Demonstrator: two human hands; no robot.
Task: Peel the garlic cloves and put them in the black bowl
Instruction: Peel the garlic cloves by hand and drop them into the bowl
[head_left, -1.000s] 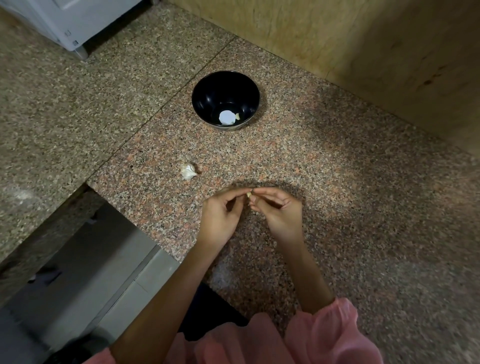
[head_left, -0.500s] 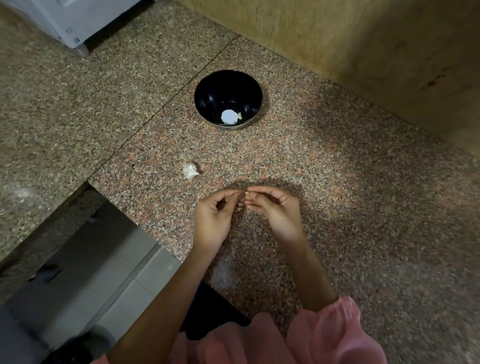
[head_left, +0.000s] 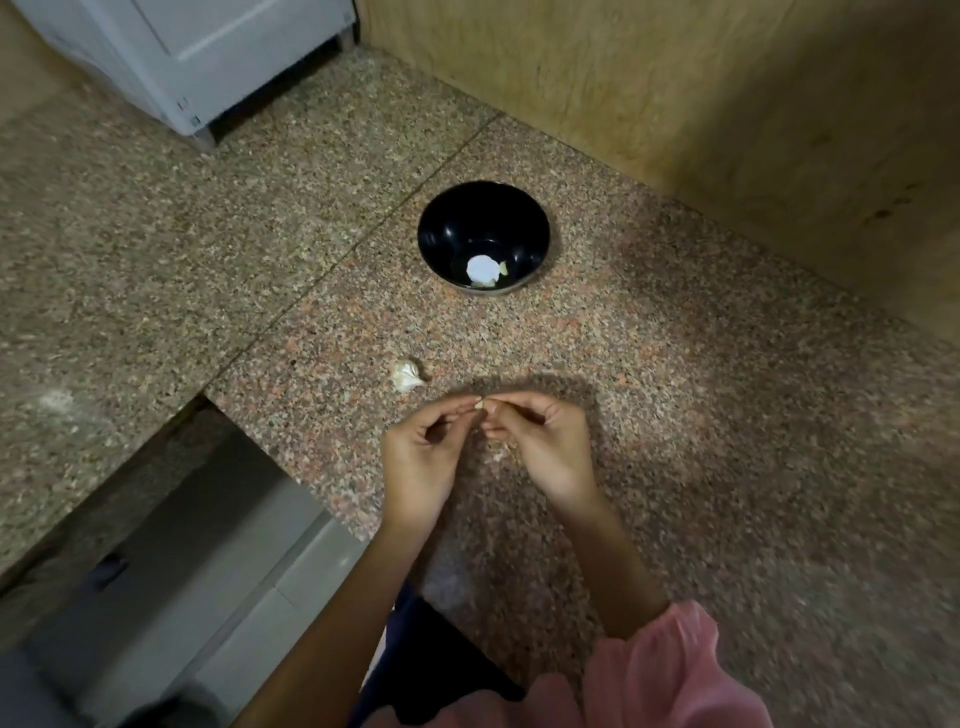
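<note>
Clove (head_left: 479, 404), small and pale, is pinched between the fingertips of both hands. The left hand (head_left: 421, 462) holds it with thumb and forefinger. The right hand (head_left: 545, 447) nips its other side, with the rest of its fingers curled under.

Over the last second little has changed. The hands have kept together on the same clove, with only small shifts of the fingertips, and nothing new has gone into the bowl (head_left: 441, 234). I judge this clove's peeling unfinished, with the drop into the bowl yet to come. Whether skin remains on it is too small to tell.

Just beyond the left hand lies a white garlic lump (head_left: 407, 375), unpeeled by its look. Well beyond both hands stands the bowl, holding a round white patch (head_left: 482, 269), clove or glare I cannot tell, and a yellowish bit (head_left: 503, 268) beside it.

Everything rests on a speckled granite counter (head_left: 727, 415), whose seam (head_left: 363, 244) runs off beyond the left hand. A wood panel (head_left: 727, 104) rises beyond the right hand, and a white cabinet (head_left: 208, 52) stands far beyond the left.
</note>
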